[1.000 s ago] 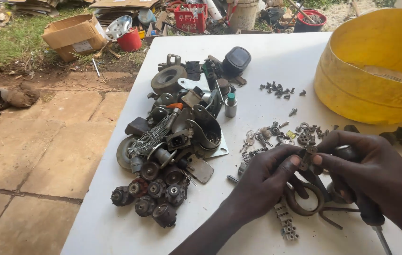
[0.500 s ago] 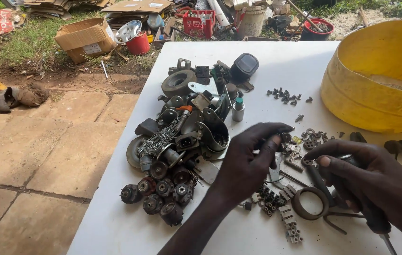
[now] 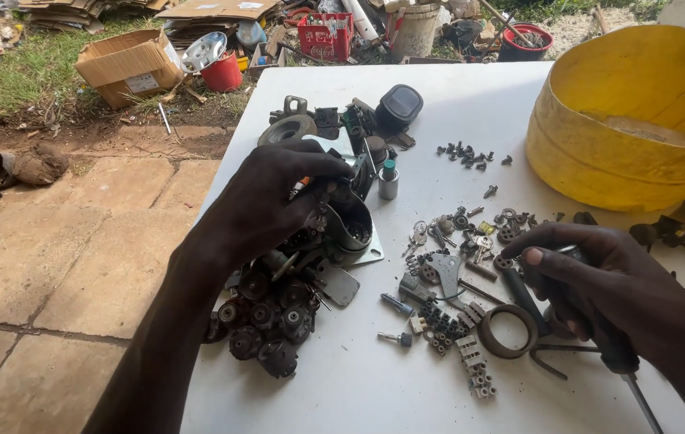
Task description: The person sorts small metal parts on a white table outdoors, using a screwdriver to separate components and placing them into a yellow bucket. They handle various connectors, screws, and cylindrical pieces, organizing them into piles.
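On a white table [image 3: 342, 394] lies a heap of dark metal machine parts [image 3: 298, 265], gears and brackets. My left hand [image 3: 274, 197] rests on top of that heap, its fingers closed around parts near a small orange piece. My right hand [image 3: 600, 285] grips the black handle of a screwdriver [image 3: 612, 354], whose shaft points toward the table's near edge. Beside the right hand lie a dark metal ring [image 3: 507, 329], small screws and white connector blocks [image 3: 471, 362].
A big yellow tub [image 3: 624, 120] stands at the table's far right. More loose screws [image 3: 467, 154] lie mid-table. Left of the table is paved ground [image 3: 61, 273]; beyond it sit a cardboard box [image 3: 125, 64], a red crate and buckets.
My left hand has moved left, from the small parts by the ring onto the heap of machine parts. The right hand has stayed on the screwdriver.
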